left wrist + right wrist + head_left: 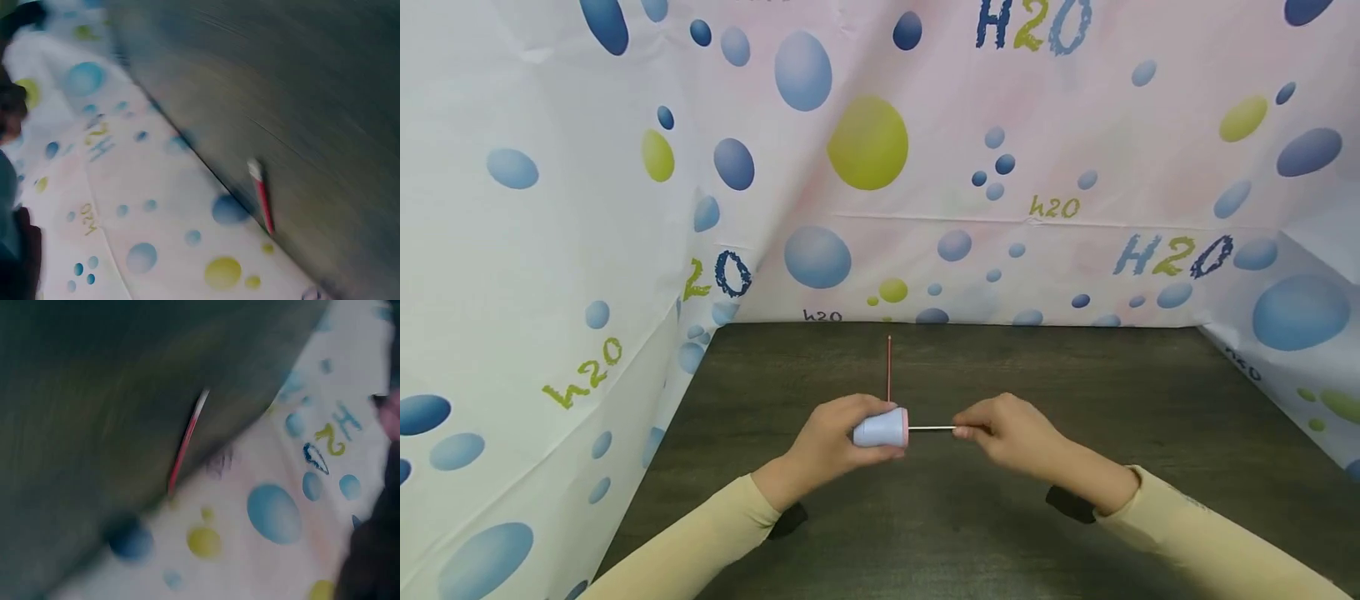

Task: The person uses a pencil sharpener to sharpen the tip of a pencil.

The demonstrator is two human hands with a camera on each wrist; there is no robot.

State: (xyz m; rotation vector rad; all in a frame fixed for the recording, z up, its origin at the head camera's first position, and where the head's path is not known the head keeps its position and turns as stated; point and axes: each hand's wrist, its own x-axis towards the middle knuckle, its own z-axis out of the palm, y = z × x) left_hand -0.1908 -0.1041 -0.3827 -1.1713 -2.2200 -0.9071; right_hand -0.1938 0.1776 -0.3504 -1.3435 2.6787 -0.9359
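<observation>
In the head view my left hand [827,435] grips a small light-blue, cup-shaped object [878,428] lying sideways, its pink rim turned to the right. Thumb and fingers wrap its two sides. My right hand [1011,429] pinches a thin pale stick [931,428] by its right end. The stick's left end meets the pink-rimmed face; whether it goes inside is hidden. Beyond the left hand lies a thin red, pencil-like stick [889,367]. Both wrist views show this red stick [265,203] [183,450] with a white end; the held things are not visible there.
A dark wood-grain table [760,367] lies under both hands. White sheeting [925,167] printed with blue and green bubbles stands behind it and along the left and right sides. Dark bands [1070,504] sit at the wrists.
</observation>
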